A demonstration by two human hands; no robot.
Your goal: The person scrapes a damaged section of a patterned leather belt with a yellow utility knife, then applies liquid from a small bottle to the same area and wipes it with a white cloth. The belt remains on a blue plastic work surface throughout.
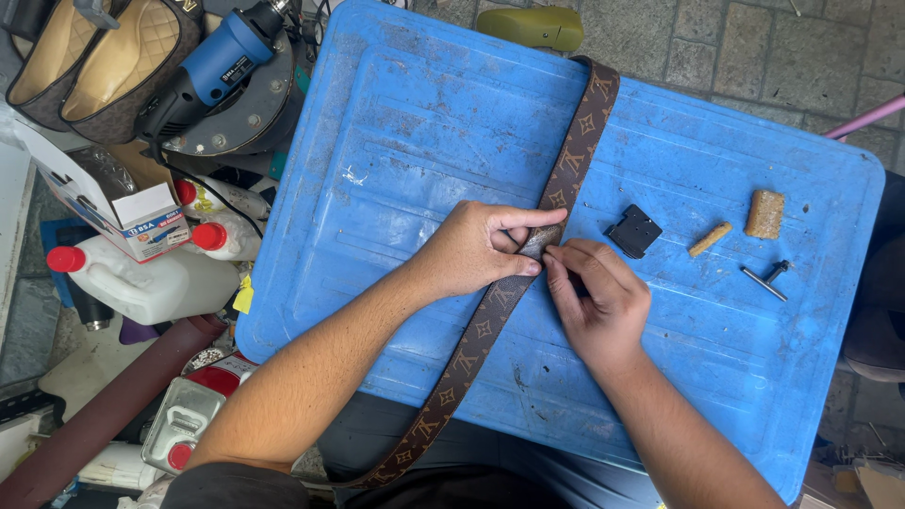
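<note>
Your left hand (476, 250) lies on the brown patterned belt (490, 311), which runs slantwise across the blue plastic board (396, 141) from its far edge down to the near edge and off it toward you. The thumb and forefinger of that hand are pinched together on the belt at its middle. Your right hand (599, 302) meets it from the other side, fingertips (556, 256) pressed to the same spot on the belt, so both hands close on one short stretch of it; what exactly sits under the fingertips is too small to tell.

Just beside your right hand, on the board, lies a small black square plate (633, 230). Farther right lie a thin tan stick (709, 239), a tan crumbly block (765, 214) and a small metal T-shaped tool (768, 278), all apart from each other.

Off the board to your left stand white bottles with red caps (141, 278), a small cardboard box (132, 221), a blue power tool (212, 66) and a pair of brown quilted shoes (94, 57). The ground beyond the board is grey paving stone (735, 47).
</note>
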